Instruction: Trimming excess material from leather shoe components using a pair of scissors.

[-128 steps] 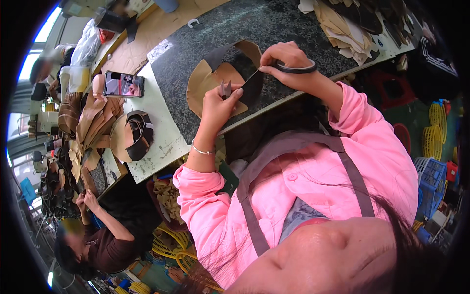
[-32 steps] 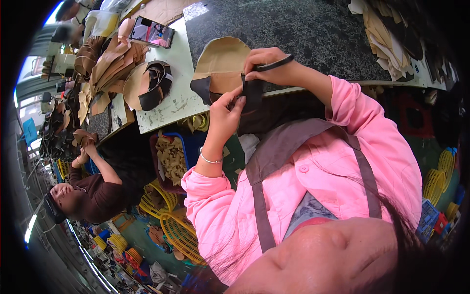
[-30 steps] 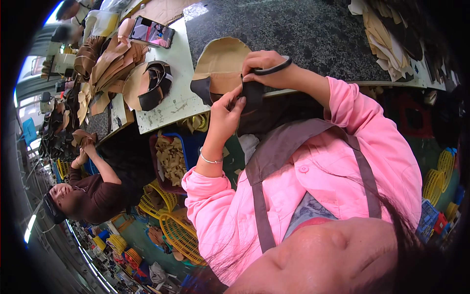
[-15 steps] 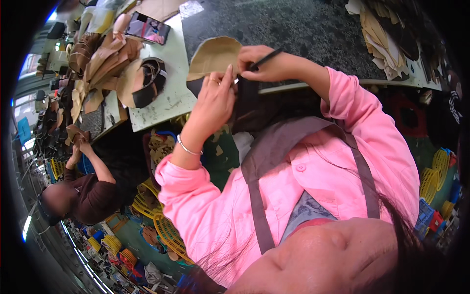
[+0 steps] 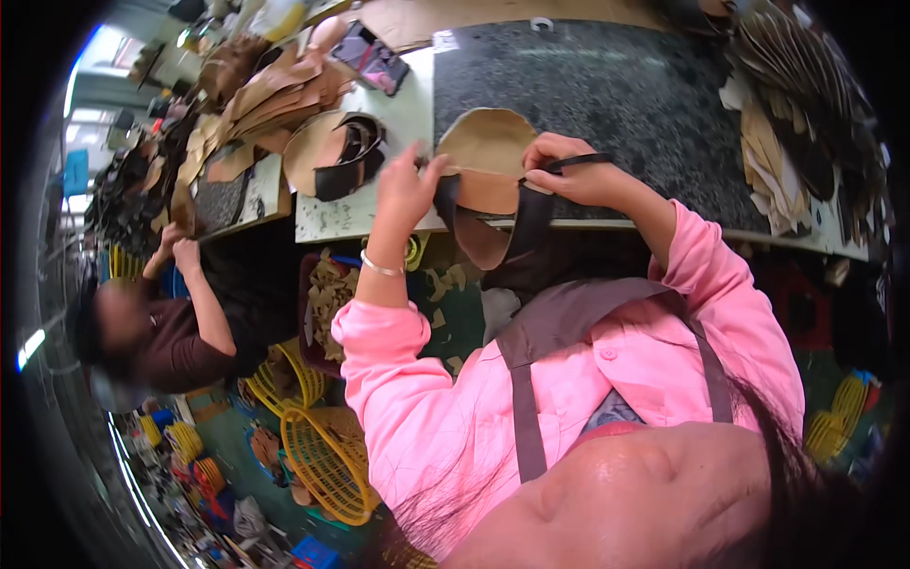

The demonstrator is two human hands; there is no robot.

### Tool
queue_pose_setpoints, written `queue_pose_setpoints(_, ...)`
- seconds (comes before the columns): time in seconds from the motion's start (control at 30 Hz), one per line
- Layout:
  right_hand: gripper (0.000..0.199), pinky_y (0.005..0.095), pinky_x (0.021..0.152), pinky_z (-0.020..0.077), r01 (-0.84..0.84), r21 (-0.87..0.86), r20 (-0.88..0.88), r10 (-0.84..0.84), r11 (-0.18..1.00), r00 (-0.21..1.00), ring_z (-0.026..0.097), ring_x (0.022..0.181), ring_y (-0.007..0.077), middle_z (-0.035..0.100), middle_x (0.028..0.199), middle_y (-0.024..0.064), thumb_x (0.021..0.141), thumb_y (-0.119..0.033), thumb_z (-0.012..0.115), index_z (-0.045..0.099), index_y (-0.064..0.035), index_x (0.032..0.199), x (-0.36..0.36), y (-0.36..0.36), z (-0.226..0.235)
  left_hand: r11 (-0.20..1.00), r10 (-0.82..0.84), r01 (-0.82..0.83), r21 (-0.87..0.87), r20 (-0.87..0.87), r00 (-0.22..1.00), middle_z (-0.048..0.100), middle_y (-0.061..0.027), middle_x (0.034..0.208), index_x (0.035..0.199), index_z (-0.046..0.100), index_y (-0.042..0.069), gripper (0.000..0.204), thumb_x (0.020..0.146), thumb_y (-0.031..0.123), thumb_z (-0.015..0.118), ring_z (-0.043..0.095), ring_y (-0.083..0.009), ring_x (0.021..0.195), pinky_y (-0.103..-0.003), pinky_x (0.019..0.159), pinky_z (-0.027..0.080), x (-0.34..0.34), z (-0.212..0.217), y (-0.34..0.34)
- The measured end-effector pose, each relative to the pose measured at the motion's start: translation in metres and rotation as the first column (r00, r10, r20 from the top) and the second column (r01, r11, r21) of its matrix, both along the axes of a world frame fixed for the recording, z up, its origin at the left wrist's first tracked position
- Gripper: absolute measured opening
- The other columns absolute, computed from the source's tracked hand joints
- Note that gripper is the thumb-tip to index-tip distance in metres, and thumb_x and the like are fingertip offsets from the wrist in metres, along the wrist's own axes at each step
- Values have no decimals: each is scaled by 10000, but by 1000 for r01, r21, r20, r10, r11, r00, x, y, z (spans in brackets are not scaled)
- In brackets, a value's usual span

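A shoe upper (image 5: 486,152), tan inside and black on its side bands, lies over the front edge of the dark work slab, and its lower part hangs in a loop past the edge. My right hand (image 5: 569,171) is closed at its right rim, fingers pinched by the black band. A slim black pen-like tool (image 5: 580,160) sticks out from that hand to the right. At the left rim, my left hand (image 5: 409,190) is raised with the thumb towards the upper. Its fingers are smeared by motion, so whether it touches the rim is unclear.
Another tan and black upper (image 5: 334,156) lies to the left, below a phone (image 5: 372,59). Stacked leather pieces (image 5: 280,100) fill the left, more cut pieces (image 5: 773,142) the right. A co-worker (image 5: 180,322) sits at far left. Yellow baskets (image 5: 327,465) stand on the floor.
The upper now shows opened out, with its loop hanging down. My left hand has moved off its middle to the left side; my right hand is at the right rim. The view has shifted.
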State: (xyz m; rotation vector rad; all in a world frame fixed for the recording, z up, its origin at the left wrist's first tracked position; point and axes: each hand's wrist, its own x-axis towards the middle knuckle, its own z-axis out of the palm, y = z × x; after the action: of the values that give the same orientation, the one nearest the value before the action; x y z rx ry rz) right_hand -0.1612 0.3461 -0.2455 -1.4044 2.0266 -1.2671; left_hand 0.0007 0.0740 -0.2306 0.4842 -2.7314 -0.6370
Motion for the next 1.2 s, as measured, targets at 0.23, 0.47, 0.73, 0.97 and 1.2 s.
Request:
queue_pose_setpoints(0.23,136,343,917,563,97,-63,210,-82,993,974,707,1010,172,749,1122,72,996,-151,744,710,-39,1065,2,15,11,795,418,-126,593,-385,823,725,-4,851,1039,780,-41,303,1079,249,703,592,-91,800,-285,752,511,23,9,-45)
queue_pose_setpoints(0.47,134,321,956,574,148,-60,206,-133,987,969,711,1025,161,745,1135,63,979,-104,756,700,-16,1062,3,28,31,631,759,-759,158,-328,563,791,-259,1008,1110,794,-16,402,1038,366,692,752,-465,942,-503,840,583,86,-61,-186)
queue_pose_setpoints(0.73,93,319,867,563,374,-109,-50,-381,921,923,702,949,163,728,1053,81,957,-57,764,687,-20,994,-35,103,40,645,588,-745,-168,-514,624,742,-140,1059,1456,617,45,493,995,179,727,708,-380,949,-508,826,566,77,2,-85)
queue_pose_setpoints(0.97,151,401,877,555,554,-149,-209,-573,819,792,713,980,271,722,1004,106,905,-164,773,686,-52,958,-108,134,44,999,33,-43,-21,-335,942,710,-72,906,1299,779,132,318,986,90,735,624,-184,686,-345,646,530,-9,12,22)
queue_pose_setpoints(1.2,106,432,912,555,454,-439,-719,-606,775,341,689,1038,340,677,1117,117,849,-100,720,638,-68,907,-243,113,49,981,-131,99,-170,-190,973,696,-81,1044,1277,767,181,288,990,170,744,721,-295,833,-421,698,572,-52,-26,84)
